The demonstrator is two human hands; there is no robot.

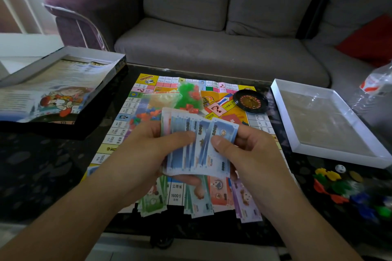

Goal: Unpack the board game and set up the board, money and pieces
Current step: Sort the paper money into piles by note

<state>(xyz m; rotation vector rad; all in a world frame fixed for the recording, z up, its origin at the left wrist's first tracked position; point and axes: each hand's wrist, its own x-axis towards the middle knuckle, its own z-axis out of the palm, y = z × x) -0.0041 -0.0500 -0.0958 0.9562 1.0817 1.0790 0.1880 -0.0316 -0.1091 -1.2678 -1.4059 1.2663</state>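
Observation:
The colourful paper game board [118,125] lies unfolded on the dark table. Above its near half, both hands hold a fanned stack of blue play-money notes [197,150]. My left hand [152,150] grips the stack from the left with its thumb on top. My right hand [248,148] pinches the rightmost note, thumb on its face. Sorted money piles lie on the board's near edge: green [152,203], blue [199,205], orange [220,195] and purple [248,205]. Bags of green and red plastic pieces [188,95] and orange pieces [144,116] rest on the board, beside a small black roulette wheel [250,100].
An open box half with a printed sheet [55,87] sits at the table's left. A white box tray [326,125] lies at the right, with loose coloured pieces [339,188] and a white die [340,168] in front of it. A grey sofa [212,48] stands behind.

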